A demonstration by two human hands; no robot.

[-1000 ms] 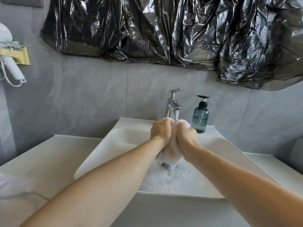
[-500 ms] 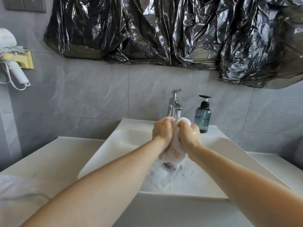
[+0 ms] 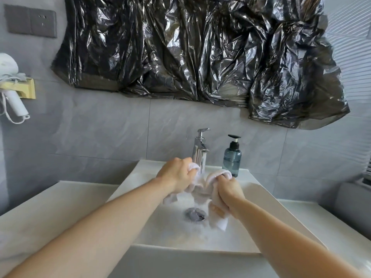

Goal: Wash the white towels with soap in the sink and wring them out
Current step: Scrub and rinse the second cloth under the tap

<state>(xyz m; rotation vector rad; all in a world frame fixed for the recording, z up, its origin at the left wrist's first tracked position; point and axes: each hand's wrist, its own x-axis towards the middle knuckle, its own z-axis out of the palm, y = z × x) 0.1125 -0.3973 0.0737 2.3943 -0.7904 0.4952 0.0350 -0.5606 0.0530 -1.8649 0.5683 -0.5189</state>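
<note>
Left hand (image 3: 176, 175): grip closed tight, fingers curled round one bunched end of the white towel (image 3: 200, 187), a fold of cloth poking out above the knuckles. Right hand (image 3: 228, 187): grip likewise closed, fist wrapped round the other end, with a wet tail of towel hanging below it toward the near right of the basin. Neither grip had any slack showing. The two fists were apart, the towel sagging in folds between them; motion blur on the cloth made the twist hard to read.

The towel was held above the sink (image 3: 281, 213), over the drain (image 3: 195, 214), just in front of the faucet (image 3: 200, 149). Suds lay across the basin floor round the drain and nearer.

Judgement: step in hand looked like wringing or scrubbing the soaped towel. To do it well, keep both ends locked in the fists, turn the wrists in opposite directions and keep the cloth low over the basin so runoff falls into the sink rather than onto the tabletop (image 3: 50, 207). The loose tail under the right hand should be gathered in, else it stays wet.

Further out: soap bottle (image 3: 231, 157) stood right of the faucet on the far rim.
</note>
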